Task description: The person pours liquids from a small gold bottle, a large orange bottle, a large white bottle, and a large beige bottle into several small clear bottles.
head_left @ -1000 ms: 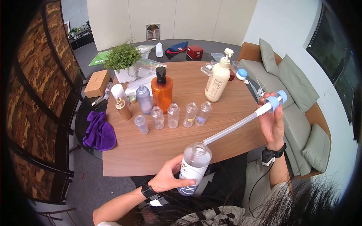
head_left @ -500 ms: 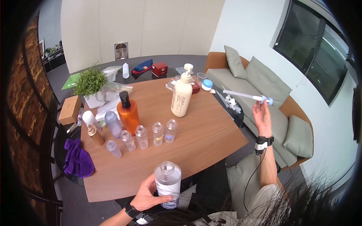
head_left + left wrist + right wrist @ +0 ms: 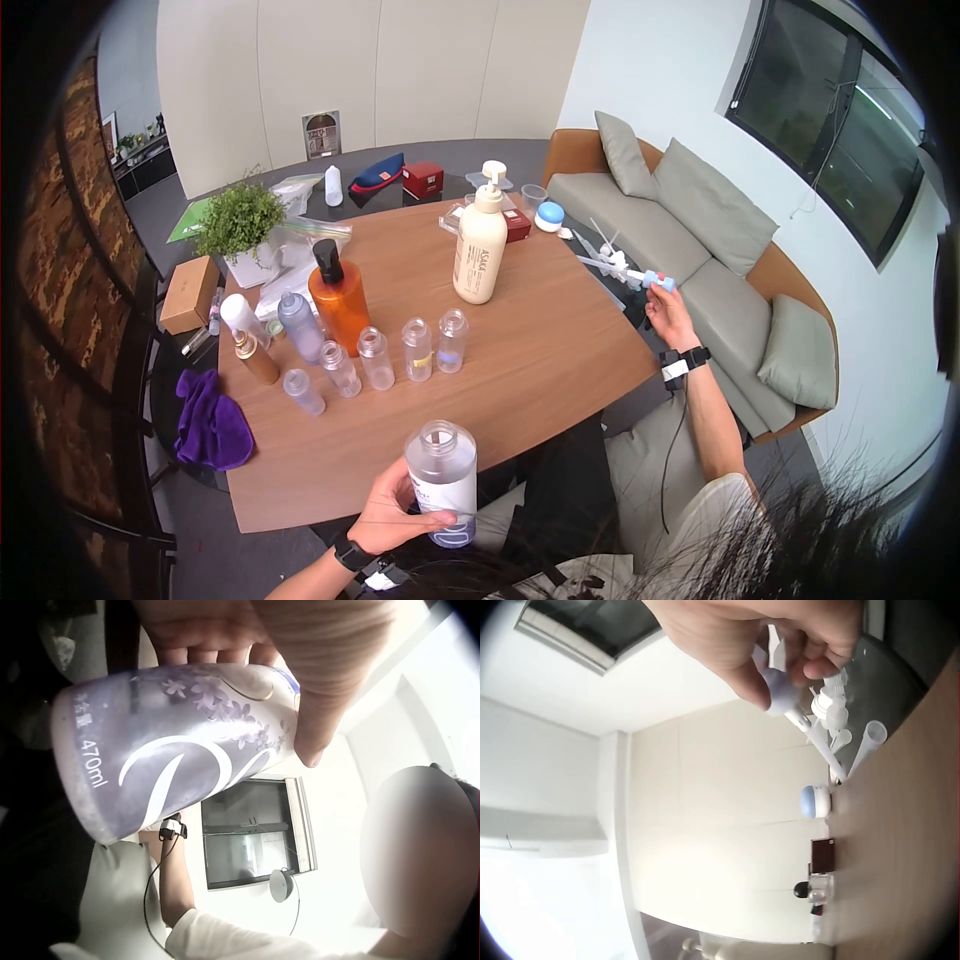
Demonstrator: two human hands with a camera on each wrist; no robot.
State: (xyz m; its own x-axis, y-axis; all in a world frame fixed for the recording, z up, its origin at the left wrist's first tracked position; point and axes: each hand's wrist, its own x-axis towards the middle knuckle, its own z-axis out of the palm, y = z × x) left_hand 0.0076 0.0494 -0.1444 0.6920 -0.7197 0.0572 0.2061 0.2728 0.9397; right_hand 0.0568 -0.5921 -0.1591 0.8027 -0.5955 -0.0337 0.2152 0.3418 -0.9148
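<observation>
Near the table's front edge, my left hand [image 3: 393, 515] grips an uncapped clear bottle [image 3: 443, 470] with a white and purple label; the left wrist view shows the flowers and "470ml" on that label [image 3: 172, 742]. Out at the right, my right hand [image 3: 670, 318] pinches the blue pump head [image 3: 657, 281], its tube pointing away to the left. In the right wrist view the pump head [image 3: 780, 691] is between thumb and fingers, close over several white pump parts [image 3: 831, 709] on the dark side surface.
Several small clear bottles [image 3: 417, 350] stand mid-table by an orange pump bottle [image 3: 340, 300] and a lilac bottle [image 3: 300, 326]. Behind is a cream pump bottle [image 3: 481, 246]. A purple cloth [image 3: 212, 422] lies left; a sofa [image 3: 640, 215] is at the right.
The right hand has lowered the pump from above the sofa to the white parts at the table's right side. The left hand still grips the bottle, and the head view has turned right since the earliest frame.
</observation>
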